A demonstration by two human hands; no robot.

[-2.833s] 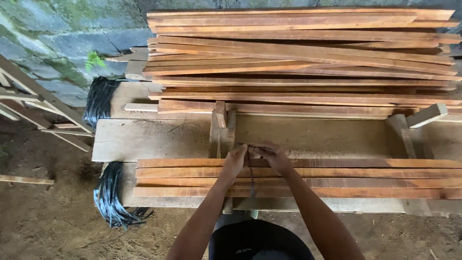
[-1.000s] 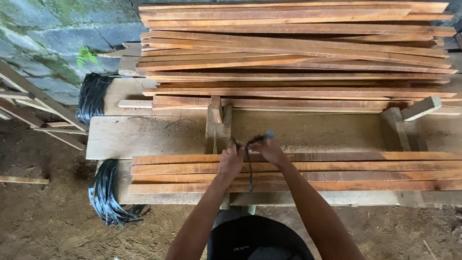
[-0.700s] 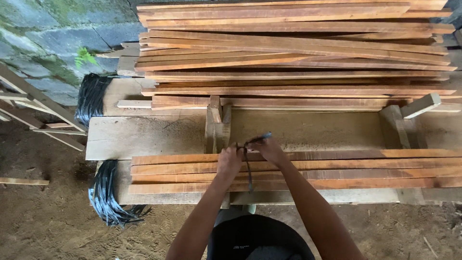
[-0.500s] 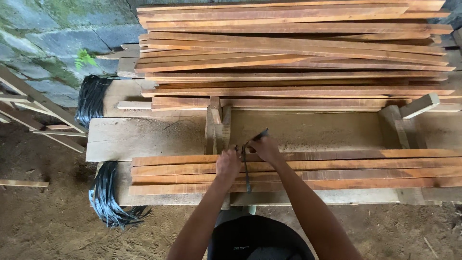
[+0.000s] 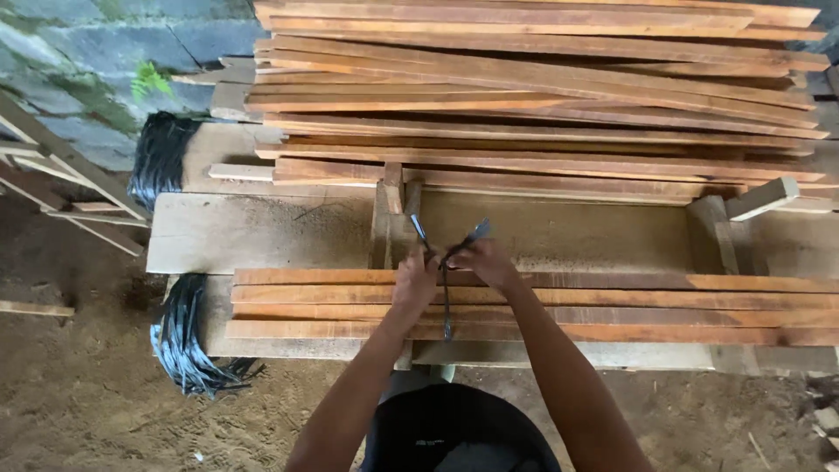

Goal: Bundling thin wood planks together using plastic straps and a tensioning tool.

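Both hands meet over the near bundle of wooden slats (image 5: 612, 306), which lies lengthwise along the front edge of the bench (image 5: 253, 236). The left hand (image 5: 414, 281) has its fingers closed on one end of a dark plastic strap (image 5: 446, 301), and that end sticks up and away toward the far side of the bench. The right hand (image 5: 489, 262) pinches the strap's other end, which points up and to the right. Between the two hands the strap crosses itself just above the slats, and from there it runs down over the bundle's top toward the bench's front edge, so the strap sits wrapped across the slats near their left third. Whether it passes fully under the bundle cannot be told. Just beyond the hands an upright wooden stop (image 5: 393, 223) stands on the bench, and a second wooden stop (image 5: 721, 232) stands toward the right end. Along the back edge lies a tall pile of loose slats (image 5: 542, 96), well apart from the bundle. Two bunches of black straps hang off the left end of the bench: one bunch (image 5: 162, 157) at the back left corner, another bunch (image 5: 188, 336) at the front left corner, over the dirt floor (image 5: 79, 393). A wooden frame (image 5: 61, 175) leans against the stone wall (image 5: 79, 70) on the left.
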